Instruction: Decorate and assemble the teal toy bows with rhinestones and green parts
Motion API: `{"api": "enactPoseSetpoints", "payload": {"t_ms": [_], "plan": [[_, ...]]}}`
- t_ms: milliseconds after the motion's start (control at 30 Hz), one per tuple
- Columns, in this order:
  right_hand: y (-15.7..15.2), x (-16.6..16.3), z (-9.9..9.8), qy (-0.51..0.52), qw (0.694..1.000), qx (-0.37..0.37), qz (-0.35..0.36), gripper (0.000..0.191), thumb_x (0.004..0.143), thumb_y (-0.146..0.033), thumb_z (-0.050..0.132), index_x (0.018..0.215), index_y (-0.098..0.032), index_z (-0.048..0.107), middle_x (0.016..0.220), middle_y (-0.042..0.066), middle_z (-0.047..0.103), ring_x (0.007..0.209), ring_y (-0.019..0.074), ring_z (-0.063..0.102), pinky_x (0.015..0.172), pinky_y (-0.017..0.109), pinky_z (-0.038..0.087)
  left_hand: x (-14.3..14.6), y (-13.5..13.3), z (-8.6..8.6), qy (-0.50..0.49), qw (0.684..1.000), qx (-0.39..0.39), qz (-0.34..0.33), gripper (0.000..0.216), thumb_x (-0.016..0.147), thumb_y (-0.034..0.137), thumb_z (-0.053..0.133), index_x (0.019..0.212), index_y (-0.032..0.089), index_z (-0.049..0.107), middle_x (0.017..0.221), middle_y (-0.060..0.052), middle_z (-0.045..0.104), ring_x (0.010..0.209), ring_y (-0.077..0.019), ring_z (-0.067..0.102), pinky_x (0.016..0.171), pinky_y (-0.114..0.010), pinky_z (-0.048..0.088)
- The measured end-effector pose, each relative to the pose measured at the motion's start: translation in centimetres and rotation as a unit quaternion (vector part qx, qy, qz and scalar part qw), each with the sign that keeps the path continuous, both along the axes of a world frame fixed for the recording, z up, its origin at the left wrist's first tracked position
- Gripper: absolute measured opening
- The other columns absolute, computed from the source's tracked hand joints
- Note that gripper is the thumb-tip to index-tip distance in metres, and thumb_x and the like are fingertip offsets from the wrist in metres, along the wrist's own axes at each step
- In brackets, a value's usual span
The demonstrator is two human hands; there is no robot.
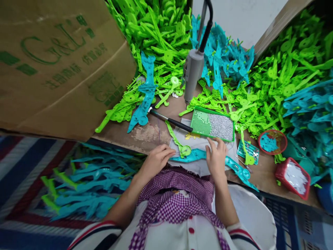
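Note:
A long turquoise plastic part lies across a white cloth at the table's front edge. On its left portion rests the round end of a bright green plastic lever. My left hand is closed at the part's left end, fingertips pinched together beside the green disc; a thin line shows at the fingertips, too fine to name. My right hand lies over the part's middle with bent fingers gripping it, hiding that stretch. The part's right end sticks out past this hand.
A green tray of small metal pieces sits behind my hands, beside a black-handled hammer. A grey electric screwdriver hangs above. Green and turquoise parts pile up behind; a cardboard box stands left, red baskets right.

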State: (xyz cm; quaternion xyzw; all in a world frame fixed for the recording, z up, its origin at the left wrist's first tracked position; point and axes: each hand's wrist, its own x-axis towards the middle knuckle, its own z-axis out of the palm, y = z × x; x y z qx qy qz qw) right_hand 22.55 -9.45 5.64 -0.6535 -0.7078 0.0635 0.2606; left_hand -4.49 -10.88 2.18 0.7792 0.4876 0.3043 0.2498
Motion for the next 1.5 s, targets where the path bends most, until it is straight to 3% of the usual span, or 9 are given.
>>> {"api": "enactPoseSetpoints", "payload": {"t_ms": [100, 167, 233, 367, 600, 867, 1000, 1167, 1500], "plan": [[-0.4, -3.8, 1.2, 0.043, 0.988, 0.017, 0.147, 0.042, 0.101, -0.022, 0.048, 0.141, -0.028, 0.056, 0.145, 0.013, 0.054, 0.142, 0.0265, 0.042, 0.116, 0.050, 0.036, -0.1, 0.1, -0.1, 0.055, 0.997, 0.011, -0.051, 0.023, 0.101, 0.024, 0.051, 0.110, 0.021, 0.072, 0.094, -0.006, 0.068, 0.088, -0.0196, 0.064, 0.083, -0.034, 0.050], [-0.6, -6.2, 1.4, 0.089, 0.957, -0.054, 0.270, 0.044, 0.102, -0.027, 0.047, 0.147, -0.030, 0.050, 0.144, 0.011, 0.056, 0.140, 0.0239, 0.047, 0.116, 0.046, 0.038, -0.1, 0.2, 0.2, 0.066, 0.995, 0.013, -0.071, 0.023, 0.100, 0.017, 0.050, 0.106, 0.019, 0.072, 0.095, -0.008, 0.068, 0.091, -0.0213, 0.064, 0.086, -0.037, 0.050], [-0.4, -7.7, 1.2, 0.121, 0.932, -0.151, 0.307, 0.045, 0.104, -0.035, 0.045, 0.149, -0.028, 0.047, 0.133, 0.011, 0.065, 0.126, 0.0232, 0.058, 0.109, 0.043, 0.044, -0.2, 0.4, 0.8, 0.056, 0.995, 0.004, -0.077, 0.024, 0.098, 0.012, 0.048, 0.098, 0.019, 0.070, 0.094, -0.008, 0.069, 0.093, -0.0217, 0.064, 0.088, -0.038, 0.049], [1.0, -8.3, 0.1, 0.198, 0.921, -0.243, 0.231, 0.040, 0.101, -0.049, 0.048, 0.126, -0.022, 0.062, 0.105, 0.006, 0.072, 0.093, 0.0183, 0.066, 0.086, 0.032, 0.050, -0.5, 1.4, 2.0, -0.027, 0.995, -0.059, -0.073, 0.020, 0.099, 0.017, 0.050, 0.104, 0.022, 0.069, 0.099, -0.004, 0.073, 0.096, -0.0196, 0.067, 0.086, -0.033, 0.051], [5.4, -6.6, -1.3, 0.324, 0.869, -0.289, 0.236, 0.028, 0.090, -0.045, 0.064, 0.089, -0.017, 0.069, 0.085, 0.001, 0.068, 0.078, 0.0136, 0.059, 0.073, 0.025, 0.045, -1.7, 5.9, 1.3, -0.121, 0.977, -0.175, -0.021, 0.033, 0.084, 0.042, 0.076, 0.107, 0.020, 0.069, 0.096, -0.004, 0.076, 0.089, -0.0221, 0.072, 0.078, -0.032, 0.056], [7.2, -7.5, -2.9, 0.248, 0.922, -0.240, 0.176, 0.025, 0.090, -0.040, 0.064, 0.091, -0.017, 0.073, 0.084, 0.003, 0.072, 0.076, 0.0150, 0.062, 0.073, 0.025, 0.045, -2.7, 11.4, -2.1, -0.027, 0.996, -0.019, 0.086, 0.037, 0.100, 0.025, 0.047, 0.130, 0.017, 0.066, 0.132, -0.013, 0.069, 0.123, -0.0258, 0.064, 0.109, -0.044, 0.047], [8.8, -9.6, -3.6, 0.137, 0.957, -0.200, 0.160, 0.021, 0.094, -0.031, 0.060, 0.092, -0.017, 0.075, 0.090, 0.005, 0.075, 0.081, 0.0160, 0.064, 0.079, 0.026, 0.044, -2.0, 10.5, -3.7, -0.030, 0.998, 0.000, 0.062, 0.039, 0.100, 0.019, 0.042, 0.131, 0.016, 0.064, 0.141, -0.013, 0.062, 0.132, -0.0251, 0.057, 0.114, -0.047, 0.044], [10.8, -10.8, -4.0, 0.116, 0.955, -0.227, 0.152, 0.026, 0.095, -0.037, 0.058, 0.097, -0.017, 0.075, 0.089, 0.004, 0.075, 0.079, 0.0155, 0.065, 0.076, 0.024, 0.043, -2.4, 8.8, -4.9, -0.011, 0.999, 0.011, 0.046, 0.040, 0.098, 0.014, 0.041, 0.132, 0.019, 0.063, 0.136, -0.011, 0.064, 0.129, -0.0257, 0.055, 0.112, -0.052, 0.043], [12.1, -12.2, -4.8, 0.022, 0.952, -0.267, 0.147, 0.027, 0.094, -0.038, 0.058, 0.097, -0.018, 0.076, 0.091, 0.006, 0.077, 0.087, 0.0191, 0.069, 0.078, 0.026, 0.043, -4.9, 13.2, -3.9, 0.052, 0.995, -0.002, -0.084, 0.030, 0.097, 0.022, 0.049, 0.112, 0.021, 0.075, 0.121, -0.011, 0.066, 0.116, -0.0256, 0.056, 0.105, -0.043, 0.045]]}}
